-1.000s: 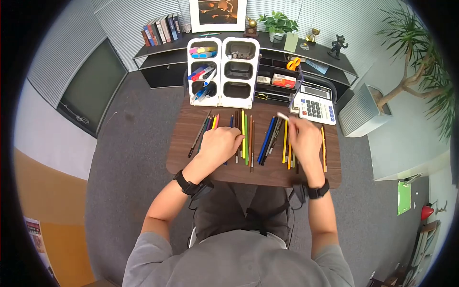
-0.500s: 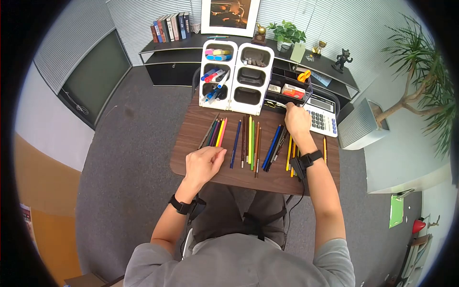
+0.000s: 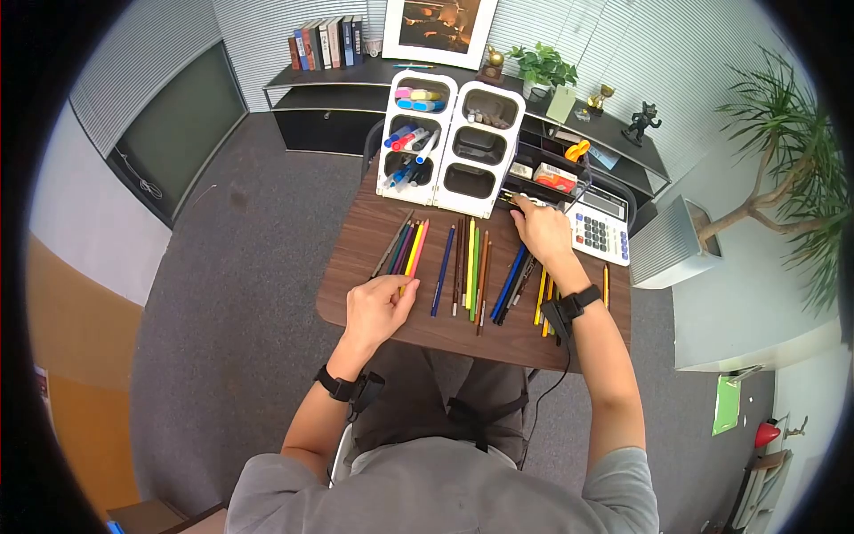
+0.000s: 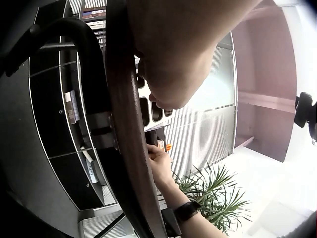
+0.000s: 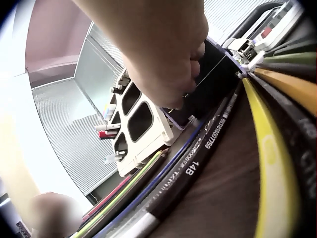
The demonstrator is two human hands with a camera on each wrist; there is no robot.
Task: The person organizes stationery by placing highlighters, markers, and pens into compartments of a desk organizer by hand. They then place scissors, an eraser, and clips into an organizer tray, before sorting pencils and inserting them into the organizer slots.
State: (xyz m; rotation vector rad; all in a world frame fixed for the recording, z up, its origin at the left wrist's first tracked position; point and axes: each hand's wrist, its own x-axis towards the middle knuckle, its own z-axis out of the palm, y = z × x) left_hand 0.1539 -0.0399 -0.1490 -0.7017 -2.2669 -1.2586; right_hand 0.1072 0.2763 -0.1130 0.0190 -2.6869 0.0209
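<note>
In the head view the left hand (image 3: 378,307) rests low on the desk's left side, fingers loosely bent, its fingertips at the lower ends of the yellow and pink pencils (image 3: 420,245). The right hand (image 3: 544,233) reaches over the pencils to the front slot of the black organizer (image 3: 541,190), fingertips at its left end. In the right wrist view this hand (image 5: 163,54) has bent fingers against the organizer's dark side (image 5: 218,69); whether they hold anything is hidden. Blue and black pencils (image 3: 509,285) lie below that hand.
Two white three-part trays (image 3: 445,107) (image 3: 458,209) stand behind the pencils, one with markers (image 3: 416,138). A calculator (image 3: 598,233) sits right of the organizer, which holds orange scissors (image 3: 576,149) and a red-white box (image 3: 556,178). More pencils (image 3: 471,267) lie mid-desk.
The right hand has moved from the pencils at right up and left to the organizer; the white stick it held is out of sight. The left hand has moved left and down from the middle pencils.
</note>
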